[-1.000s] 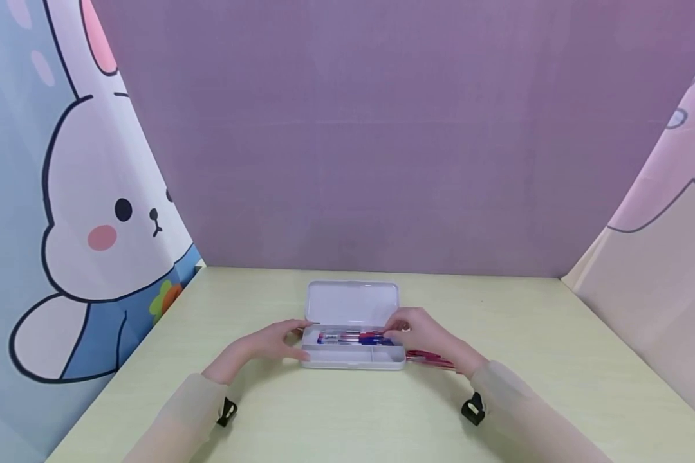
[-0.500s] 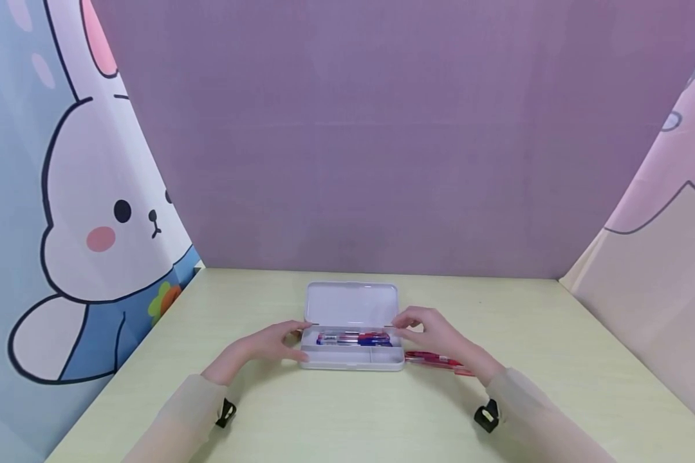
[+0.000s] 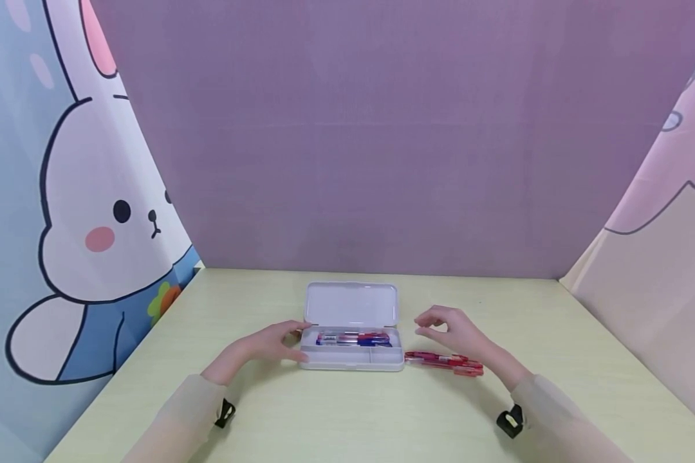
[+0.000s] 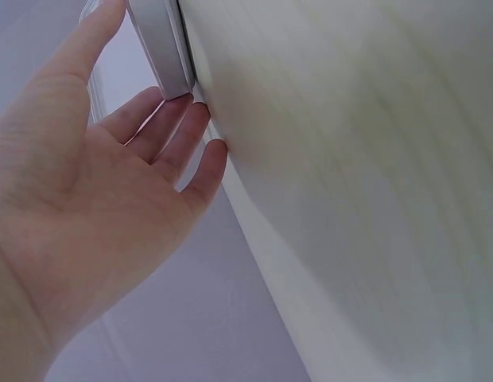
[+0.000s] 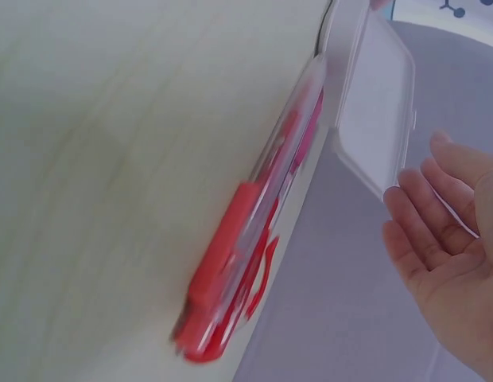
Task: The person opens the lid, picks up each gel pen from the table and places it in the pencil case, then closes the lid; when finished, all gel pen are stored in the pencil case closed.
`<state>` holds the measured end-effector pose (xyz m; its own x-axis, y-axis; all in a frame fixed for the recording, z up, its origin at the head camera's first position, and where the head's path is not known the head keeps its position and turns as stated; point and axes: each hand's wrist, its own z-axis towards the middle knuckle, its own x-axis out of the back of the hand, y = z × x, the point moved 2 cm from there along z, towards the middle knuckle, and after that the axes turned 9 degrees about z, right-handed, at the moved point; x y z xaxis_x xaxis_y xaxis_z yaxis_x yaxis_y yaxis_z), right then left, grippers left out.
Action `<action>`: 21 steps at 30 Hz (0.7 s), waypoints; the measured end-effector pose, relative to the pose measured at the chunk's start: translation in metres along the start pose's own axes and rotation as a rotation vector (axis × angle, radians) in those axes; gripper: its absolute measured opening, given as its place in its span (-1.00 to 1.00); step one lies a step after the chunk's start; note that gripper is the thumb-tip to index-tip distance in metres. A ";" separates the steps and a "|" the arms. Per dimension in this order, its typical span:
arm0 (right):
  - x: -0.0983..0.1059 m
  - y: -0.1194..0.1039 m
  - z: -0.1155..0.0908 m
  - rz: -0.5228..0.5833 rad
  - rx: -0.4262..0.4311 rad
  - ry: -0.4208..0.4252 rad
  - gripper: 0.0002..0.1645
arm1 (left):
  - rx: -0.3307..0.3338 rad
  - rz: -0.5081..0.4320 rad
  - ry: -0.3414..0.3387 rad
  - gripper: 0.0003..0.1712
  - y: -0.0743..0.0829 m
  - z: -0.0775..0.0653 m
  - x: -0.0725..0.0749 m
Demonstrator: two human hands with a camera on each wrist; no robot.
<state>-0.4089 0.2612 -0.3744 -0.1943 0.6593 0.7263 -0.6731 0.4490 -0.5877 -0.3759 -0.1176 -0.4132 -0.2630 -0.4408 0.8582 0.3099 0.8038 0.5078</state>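
Pencil case [image 3: 342, 355] is gripped by spread left fingers [image 3: 289, 325]; right fingers [image 3: 432, 315] hover empty, parted.

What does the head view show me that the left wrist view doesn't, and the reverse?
Head only: the right hand, the red pens beside the white case, the blue and red pens inside it, and the rabbit-print curtain.
Left wrist only: the palm of the left hand.
Both: the left hand touching the end of the white case, and the tabletop.
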 end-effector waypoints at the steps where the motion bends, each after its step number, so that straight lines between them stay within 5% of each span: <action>1: 0.001 0.002 -0.002 -0.003 -0.002 0.002 -0.75 | -0.004 0.005 0.002 -0.10 0.000 0.000 0.000; 21: 0.027 0.027 -0.039 -0.078 0.011 0.025 -0.80 | -0.017 -0.008 0.017 -0.11 0.001 -0.001 0.001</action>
<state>-0.4047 0.3146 -0.3840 -0.1232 0.6370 0.7609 -0.6932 0.4934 -0.5253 -0.3750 -0.1173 -0.4118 -0.2501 -0.4541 0.8551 0.3238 0.7931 0.5159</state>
